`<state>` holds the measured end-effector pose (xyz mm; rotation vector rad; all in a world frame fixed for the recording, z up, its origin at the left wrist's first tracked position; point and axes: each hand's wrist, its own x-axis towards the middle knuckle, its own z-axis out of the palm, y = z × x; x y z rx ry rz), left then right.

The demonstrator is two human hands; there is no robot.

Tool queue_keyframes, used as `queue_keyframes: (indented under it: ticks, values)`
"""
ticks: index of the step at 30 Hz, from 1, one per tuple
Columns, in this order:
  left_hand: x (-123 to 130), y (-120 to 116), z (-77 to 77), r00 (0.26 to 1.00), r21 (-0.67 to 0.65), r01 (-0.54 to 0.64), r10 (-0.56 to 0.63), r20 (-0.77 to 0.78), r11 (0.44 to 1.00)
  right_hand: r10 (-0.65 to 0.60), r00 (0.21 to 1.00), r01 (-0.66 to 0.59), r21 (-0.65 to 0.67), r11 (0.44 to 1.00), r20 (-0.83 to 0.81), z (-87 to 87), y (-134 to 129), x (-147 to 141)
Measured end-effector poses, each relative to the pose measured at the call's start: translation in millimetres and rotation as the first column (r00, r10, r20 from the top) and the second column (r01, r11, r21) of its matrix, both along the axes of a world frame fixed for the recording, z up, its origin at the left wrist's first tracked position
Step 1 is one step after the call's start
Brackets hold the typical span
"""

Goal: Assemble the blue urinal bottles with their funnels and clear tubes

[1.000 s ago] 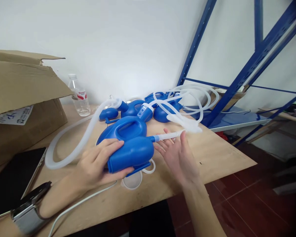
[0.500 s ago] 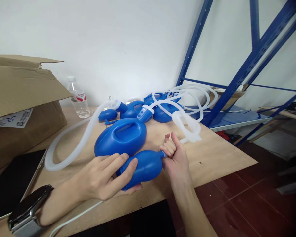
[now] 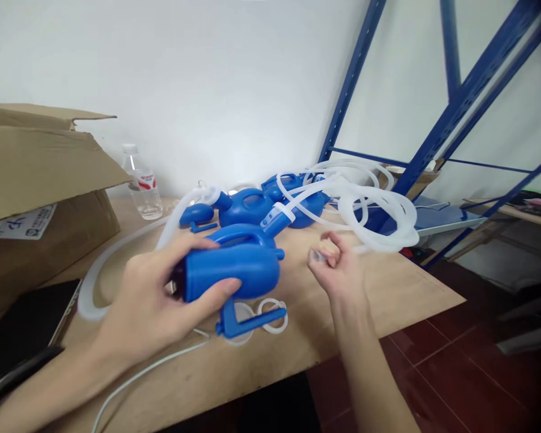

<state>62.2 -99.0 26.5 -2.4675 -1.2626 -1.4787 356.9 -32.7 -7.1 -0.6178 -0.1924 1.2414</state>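
My left hand point(image 3: 162, 294) is wrapped round the rear end of a smooth blue container point(image 3: 238, 270) with a small nozzle at its right end. A blue L-shaped bracket point(image 3: 247, 325) shows just below it. My right hand point(image 3: 336, 264), apart from the container, pinches the end of a translucent tube point(image 3: 317, 256). Behind the held container is a blue bottle with a handle point(image 3: 247, 231), its neck ringed by a white collar point(image 3: 284, 210). Clear and white rings point(image 3: 273, 316) lie on the table under the bracket.
An open cardboard box point(image 3: 49, 156) and a dark laptop point(image 3: 31, 331) are at the left. A water bottle point(image 3: 146, 192) stands by the wall. Further blue bottles point(image 3: 246, 207) and coiled tubing point(image 3: 379, 210) lie behind. A blue shelf frame point(image 3: 460, 96) rises at the right.
The held container has come off the fingers of my right hand and moved up and left. The bracket and rings have come into view. The tubing coil has shifted right.
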Motion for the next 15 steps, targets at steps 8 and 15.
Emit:
queue_keyframes:
  ticks: [8,15]
  values:
    - [-13.0,2.7,-1.0,0.995,0.117,0.011,0.002,-0.103,0.993,0.179,0.981,-0.150,-0.310,0.939,0.069,-11.3,4.8,33.9]
    - [-61.1,-1.8,9.2,0.940,-0.153,-0.257,0.283,0.190,0.954,0.504,0.856,-0.413,-0.434,0.800,0.114,-17.5,-19.5,76.9]
